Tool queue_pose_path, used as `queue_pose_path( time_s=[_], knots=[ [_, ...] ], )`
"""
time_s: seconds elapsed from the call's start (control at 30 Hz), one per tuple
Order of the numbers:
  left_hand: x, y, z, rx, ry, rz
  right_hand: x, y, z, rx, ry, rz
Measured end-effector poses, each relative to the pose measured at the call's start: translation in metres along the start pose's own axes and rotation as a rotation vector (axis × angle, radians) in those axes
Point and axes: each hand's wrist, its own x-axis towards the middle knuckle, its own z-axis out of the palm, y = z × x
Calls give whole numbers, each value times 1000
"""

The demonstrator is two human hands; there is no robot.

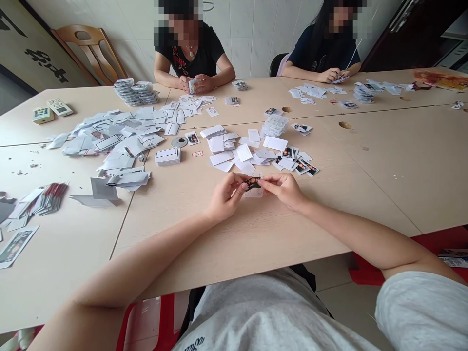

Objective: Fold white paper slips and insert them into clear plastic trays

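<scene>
Between my two hands is a small dark printed card (252, 184), pinched at its left end by my left hand (228, 195) and at its right end by my right hand (285, 191). Its surface looks slightly bowed. Just beneath it lies a small clear plastic case (255, 193) on the table, partly covered by the card and my fingers. Beyond my hands are loose white cards (243, 152) in a heap. Several photo-printed cards (302, 167) lie to the right of that heap, and a stack of clear plastic cases (274, 126) stands behind it.
A large pile of white paper packets (120, 129) spreads over the table's left side. Nearer are a stack of white cards (168, 156) and a tape roll (179, 142). Two people sit across the table, one holding cards (192, 86). The front edge (234, 279) runs before me.
</scene>
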Motion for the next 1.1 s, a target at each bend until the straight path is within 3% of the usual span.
queue_pose_path(
  time_s=[0.13,0.2,0.4,0.63,0.8,0.97,1.1],
  knots=[
    [1,3,0,363,163,-62,-1,-2,0,-14,22,-20],
    [1,4,0,420,183,-111,0,-2,0,-21,31,-8],
    [2,3,2,347,228,-252,1,-1,1,-33,71,25],
    [6,1,-1,25,288,-375,1,-2,2,-26,70,27],
    [6,3,-1,35,242,-391,1,-1,3,-43,54,16],
    [5,5,0,139,255,-400,1,-1,3,-71,38,-2],
    [6,0,-1,92,264,-412,1,-2,3,-66,44,13]
  ],
)
